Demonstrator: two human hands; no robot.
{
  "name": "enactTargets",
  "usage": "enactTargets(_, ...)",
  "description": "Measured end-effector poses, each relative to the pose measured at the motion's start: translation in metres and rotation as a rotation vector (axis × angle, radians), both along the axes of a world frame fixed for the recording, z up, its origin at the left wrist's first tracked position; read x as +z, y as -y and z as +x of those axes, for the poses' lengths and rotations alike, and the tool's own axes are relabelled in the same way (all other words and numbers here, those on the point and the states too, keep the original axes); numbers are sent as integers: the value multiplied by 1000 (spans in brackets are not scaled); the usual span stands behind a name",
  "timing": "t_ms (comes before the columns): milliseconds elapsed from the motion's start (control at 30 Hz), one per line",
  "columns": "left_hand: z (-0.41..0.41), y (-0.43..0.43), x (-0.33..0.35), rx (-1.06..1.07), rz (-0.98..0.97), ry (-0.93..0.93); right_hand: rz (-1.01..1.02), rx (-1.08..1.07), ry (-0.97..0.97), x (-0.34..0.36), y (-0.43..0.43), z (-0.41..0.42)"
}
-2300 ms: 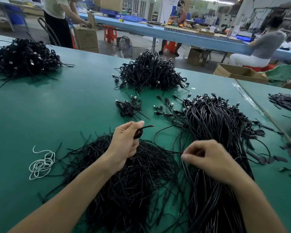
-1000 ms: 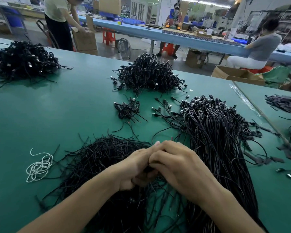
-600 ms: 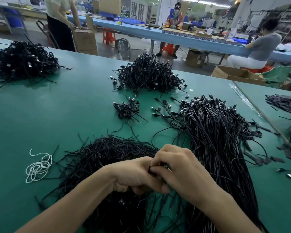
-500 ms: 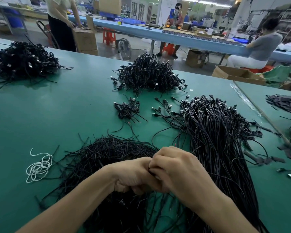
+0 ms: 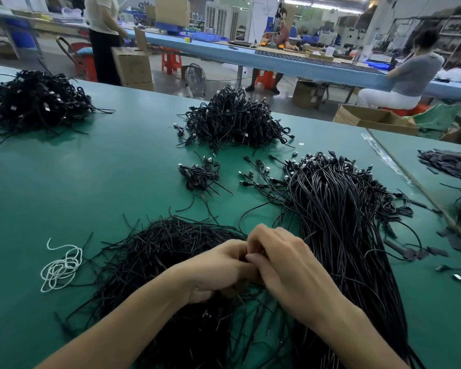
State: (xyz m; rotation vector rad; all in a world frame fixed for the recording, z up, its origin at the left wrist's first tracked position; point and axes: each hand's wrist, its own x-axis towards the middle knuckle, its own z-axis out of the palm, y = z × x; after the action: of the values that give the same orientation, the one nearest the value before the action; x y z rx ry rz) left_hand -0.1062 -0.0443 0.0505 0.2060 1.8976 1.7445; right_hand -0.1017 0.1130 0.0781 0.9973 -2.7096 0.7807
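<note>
No legible txt, labels or nos. anywhere in view

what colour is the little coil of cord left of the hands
White; the cord shows best in the head view.

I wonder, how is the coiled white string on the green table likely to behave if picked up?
The white string lies in loose, uneven loops, so it is probably floppy and would uncoil. It looks thin, so likely very light. Its free end sticks out, so it might dangle.
</note>
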Motion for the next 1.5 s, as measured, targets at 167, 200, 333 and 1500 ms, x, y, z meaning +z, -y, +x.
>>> enactTargets(167,0,-11,5,154,409,52,-322,-220,-26,-10,1,0)
enactTargets(200,0,-13,5,174,508,74,-414,-269,-24,-10,2,0)
enactTargets(333,3,-15,0,211,519,-125,-790,-346,149,-10,7,-3)
enactTargets(1500,38,-1,-24,503,26,-375,-1065,-223,561,-19,15,28)
